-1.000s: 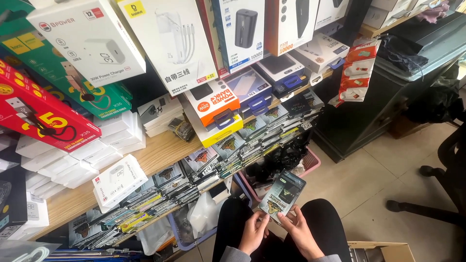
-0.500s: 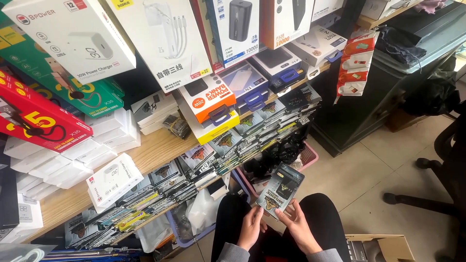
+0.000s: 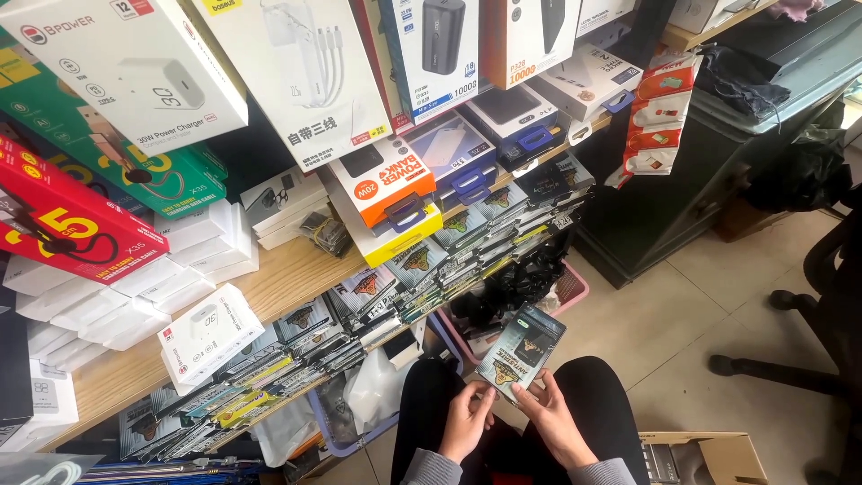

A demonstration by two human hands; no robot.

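Both hands held one flat packet (image 3: 522,350) over my lap, near edge of the scene: left hand (image 3: 467,420) pinched its near-left corner w/ fingers curled under, right hand (image 3: 558,424) closed on the near-right edge, thumb on top. Packet was dark w/ a grey front and an animal-head print, tilted up toward the far right.

Progress, as far as I could judge: just this one packet was out and in hand; the rest of that kind still sat in overlapping rows along the near lip of the wooden shelf (image 3: 287,274), left of my knees. So most of the stock (image 3: 422,269) looked untouched. White charger box (image 3: 208,334) lay on the shelf, further left.

Hard to tell: packet's back side was hidden, so was whatever my fingers did under it. Pink basket (image 3: 571,289) behind the packet was mostly blocked by black stuff. Cardboard box (image 3: 709,456) at near right was cut off by the frame, contents unclear.
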